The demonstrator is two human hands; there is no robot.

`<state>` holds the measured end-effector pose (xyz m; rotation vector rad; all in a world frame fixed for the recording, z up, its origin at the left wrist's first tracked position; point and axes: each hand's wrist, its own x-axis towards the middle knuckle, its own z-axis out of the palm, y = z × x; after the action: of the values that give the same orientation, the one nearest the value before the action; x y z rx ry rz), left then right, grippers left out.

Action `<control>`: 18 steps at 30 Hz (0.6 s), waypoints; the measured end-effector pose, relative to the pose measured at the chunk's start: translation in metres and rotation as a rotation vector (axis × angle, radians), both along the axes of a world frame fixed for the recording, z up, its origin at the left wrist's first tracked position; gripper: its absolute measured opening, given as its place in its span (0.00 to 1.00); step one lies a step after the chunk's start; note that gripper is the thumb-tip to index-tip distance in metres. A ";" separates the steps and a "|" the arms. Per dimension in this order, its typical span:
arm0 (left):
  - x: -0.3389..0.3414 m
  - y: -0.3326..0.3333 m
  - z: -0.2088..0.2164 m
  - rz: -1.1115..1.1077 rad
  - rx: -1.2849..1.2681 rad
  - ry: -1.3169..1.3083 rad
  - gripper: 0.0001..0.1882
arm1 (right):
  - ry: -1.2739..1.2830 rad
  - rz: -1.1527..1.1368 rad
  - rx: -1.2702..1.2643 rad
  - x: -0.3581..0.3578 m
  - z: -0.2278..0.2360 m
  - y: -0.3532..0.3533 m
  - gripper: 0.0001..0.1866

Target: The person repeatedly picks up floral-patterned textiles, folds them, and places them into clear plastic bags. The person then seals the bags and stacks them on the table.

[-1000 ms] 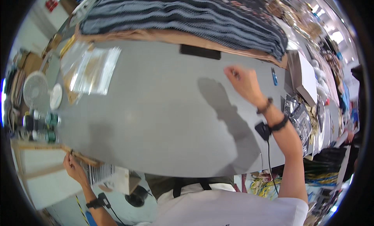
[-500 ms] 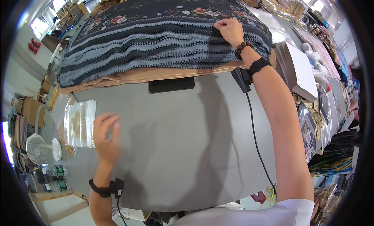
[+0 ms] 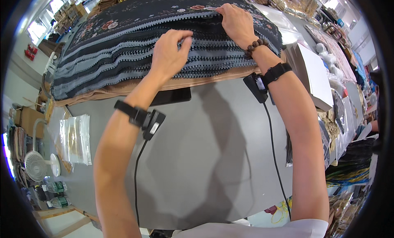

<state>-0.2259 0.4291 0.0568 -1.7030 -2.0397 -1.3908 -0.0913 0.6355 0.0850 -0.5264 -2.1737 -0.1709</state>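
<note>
A thick stack of dark cloths (image 3: 119, 53) with grey scalloped edges and printed flowers lies across the far side of the table. My right hand (image 3: 238, 27) pinches the front edge of the top cloth (image 3: 160, 8) at the right of the middle and holds it raised, so a dark gap shows below. Over the stack's front folds is my left hand (image 3: 169, 53), fingers bent, thumb apart from the forefinger, holding nothing I can see. Tan cloth (image 3: 102, 93) lies under the dark stack. A flat black object (image 3: 172, 97) sits at its front edge, partly behind my left wrist.
Clear plastic bags (image 3: 76, 138) lie on the grey table (image 3: 184, 156) at left, near a small white fan (image 3: 36, 166). A white box (image 3: 314, 74) and packaged goods stand at right. Cables (image 3: 273, 156) trail from both wrist straps.
My left hand has moved from near the plastic bags up and right, over the cloths. My right hand has shifted slightly up and left, lifting the top cloth's edge.
</note>
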 end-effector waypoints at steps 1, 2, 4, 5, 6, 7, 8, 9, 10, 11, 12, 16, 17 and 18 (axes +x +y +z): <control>-0.004 0.015 0.002 -0.004 -0.043 -0.151 0.15 | 0.008 0.016 0.025 0.000 0.003 0.001 0.10; -0.010 0.028 0.005 0.018 -0.075 -0.219 0.19 | -0.004 0.015 0.024 0.000 0.006 0.002 0.10; -0.019 0.050 0.007 0.059 -0.100 -0.296 0.22 | -0.021 -0.005 -0.004 0.001 0.008 0.004 0.09; -0.023 0.057 0.007 0.007 -0.115 -0.429 0.25 | -0.047 -0.028 -0.009 0.001 0.010 0.006 0.09; -0.027 0.062 0.006 -0.076 -0.099 -0.591 0.26 | -0.076 -0.064 -0.029 0.001 0.010 0.008 0.09; -0.032 0.068 0.006 -0.162 -0.074 -0.755 0.26 | -0.105 -0.100 -0.051 0.002 0.010 0.010 0.09; -0.036 0.073 0.006 -0.229 -0.061 -0.928 0.26 | -0.099 -0.035 -0.034 0.002 0.010 0.011 0.10; -0.039 0.077 0.005 -0.273 0.042 -1.098 0.23 | -0.093 0.028 -0.018 0.003 0.009 0.013 0.10; -0.043 0.079 0.005 -0.271 0.120 -1.187 0.18 | -0.110 0.067 -0.033 0.004 0.008 0.015 0.10; -0.046 0.079 0.005 -0.223 0.116 -1.154 0.17 | -0.119 0.156 0.018 0.005 0.006 0.016 0.10; -0.049 0.080 0.004 -0.144 0.101 -1.137 0.15 | -0.150 0.220 0.037 0.007 0.004 0.018 0.10; -0.052 0.072 0.003 0.039 0.119 -1.009 0.13 | -0.195 0.164 0.143 0.021 -0.009 0.024 0.08; -0.051 0.070 0.003 0.039 0.130 -0.987 0.13 | -0.227 0.086 0.145 0.028 -0.009 0.029 0.08; -0.050 0.068 0.002 0.041 0.159 -0.984 0.14 | -0.223 -0.014 0.128 0.035 -0.010 0.032 0.08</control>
<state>-0.2763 0.4969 0.0588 -0.9448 -2.1984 -2.6294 -0.0562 0.6678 0.0747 -0.4681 -2.3563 -0.3905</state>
